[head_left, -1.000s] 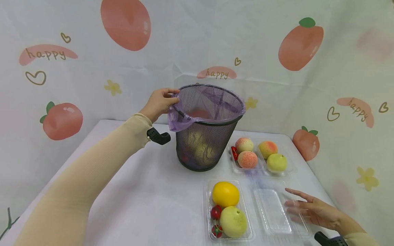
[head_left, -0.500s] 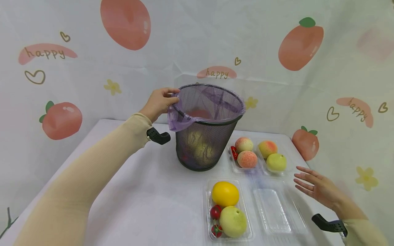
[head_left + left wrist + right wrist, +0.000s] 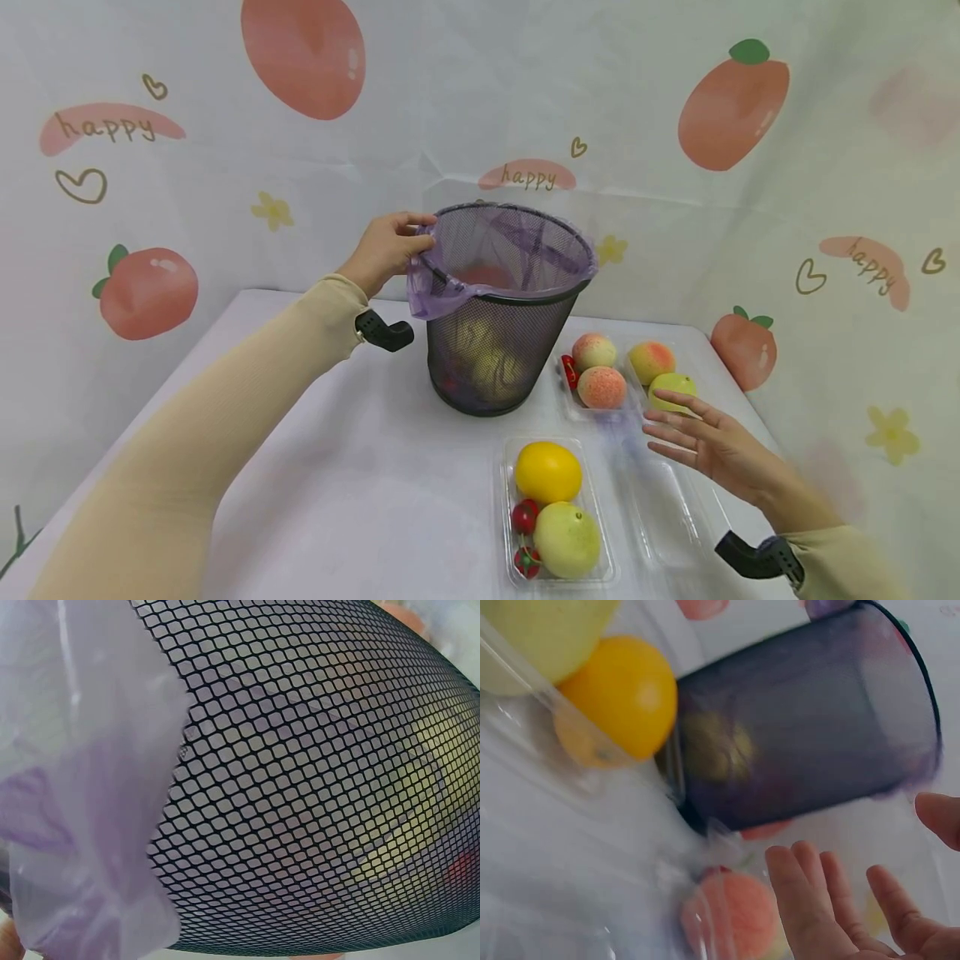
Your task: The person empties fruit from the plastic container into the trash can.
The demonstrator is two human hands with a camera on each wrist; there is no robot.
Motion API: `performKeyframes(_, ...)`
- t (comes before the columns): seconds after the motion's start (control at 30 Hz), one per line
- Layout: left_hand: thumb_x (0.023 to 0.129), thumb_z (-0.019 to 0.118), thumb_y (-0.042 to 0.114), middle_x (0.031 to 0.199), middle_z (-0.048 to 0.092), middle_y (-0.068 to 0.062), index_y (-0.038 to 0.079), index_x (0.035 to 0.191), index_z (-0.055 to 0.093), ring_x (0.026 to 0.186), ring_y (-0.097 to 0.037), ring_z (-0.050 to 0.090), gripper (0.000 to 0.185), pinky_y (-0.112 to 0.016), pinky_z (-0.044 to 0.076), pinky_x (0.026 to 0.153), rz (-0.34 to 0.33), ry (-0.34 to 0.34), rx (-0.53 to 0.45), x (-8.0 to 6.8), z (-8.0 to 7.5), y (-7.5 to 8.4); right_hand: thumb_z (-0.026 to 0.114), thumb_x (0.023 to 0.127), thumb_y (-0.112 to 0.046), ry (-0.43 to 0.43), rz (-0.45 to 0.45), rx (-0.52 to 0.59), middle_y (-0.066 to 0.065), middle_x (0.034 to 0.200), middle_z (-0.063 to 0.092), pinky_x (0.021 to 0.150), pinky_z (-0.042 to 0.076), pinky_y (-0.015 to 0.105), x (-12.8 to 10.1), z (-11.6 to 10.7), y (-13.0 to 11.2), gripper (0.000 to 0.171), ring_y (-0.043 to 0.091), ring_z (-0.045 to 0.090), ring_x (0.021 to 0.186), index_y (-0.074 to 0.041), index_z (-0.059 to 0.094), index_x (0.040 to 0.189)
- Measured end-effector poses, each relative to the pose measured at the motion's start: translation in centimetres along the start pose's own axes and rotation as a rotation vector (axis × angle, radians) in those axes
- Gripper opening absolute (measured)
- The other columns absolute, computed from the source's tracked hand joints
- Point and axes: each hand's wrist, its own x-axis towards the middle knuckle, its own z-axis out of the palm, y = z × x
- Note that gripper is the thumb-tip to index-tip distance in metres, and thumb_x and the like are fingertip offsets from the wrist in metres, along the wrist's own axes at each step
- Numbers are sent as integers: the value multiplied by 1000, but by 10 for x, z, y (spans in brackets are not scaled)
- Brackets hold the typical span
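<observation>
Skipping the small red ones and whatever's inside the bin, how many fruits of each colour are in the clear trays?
Bright yellow fruit: 1
Pale yellow-green fruits: 2
Peach-blushed fruits: 3
Total: 6

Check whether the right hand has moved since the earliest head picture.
Yes, up and left in the head view: the right hand now partly overlaps the back yellow-green fruit, having been below it in the picture then.

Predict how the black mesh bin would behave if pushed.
The black mesh bin might tip, since it widens upward from a narrower base. Its open mesh suggests a light shell, though yellowish contents low inside may steady it.
</observation>
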Motion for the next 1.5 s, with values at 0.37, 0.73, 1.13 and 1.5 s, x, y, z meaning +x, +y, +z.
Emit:
performKeyframes(0.37, 94, 59, 12, 141, 49, -12, 13, 138, 53, 110, -20, 53, 45, -39, 50, 92, -6, -1, -2, 0, 0, 1, 40, 103, -10, 112, 204, -222, 1, 129, 58, 98, 48, 39, 14, 30, 21, 37, 20, 57, 120, -19, 42, 139)
performKeyframes(0.73, 94, 58, 12, 140, 48, -12, 14, 138, 54, 109, -20, 53, 45, -37, 51, 90, -6, 3, -5, 0, 0, 0, 46, 102, -20, 136, 364, -259, 26, 142, 37, 99, 46, 47, 27, 40, 35, 69, 24, 54, 121, 8, 5, 150)
performKeyframes(1.13, 93, 58, 12, 138, 49, -11, 14, 138, 54, 106, -19, 53, 45, -34, 51, 87, -4, 4, -14, 1, 0, -1, 49, 101, -20, 118, 437, -214, 10, 129, 52, 98, 46, 52, 36, 44, 46, 73, 26, 55, 117, 8, 3, 149)
performKeyframes(1.5, 93, 58, 11, 137, 49, -11, 14, 138, 54, 105, -18, 54, 45, -32, 52, 84, -7, 4, -18, 1, 0, -1, 50, 99, -17, 118, 482, -231, 17, 124, 52, 94, 48, 55, 42, 47, 57, 74, 26, 57, 112, 9, 2, 148)
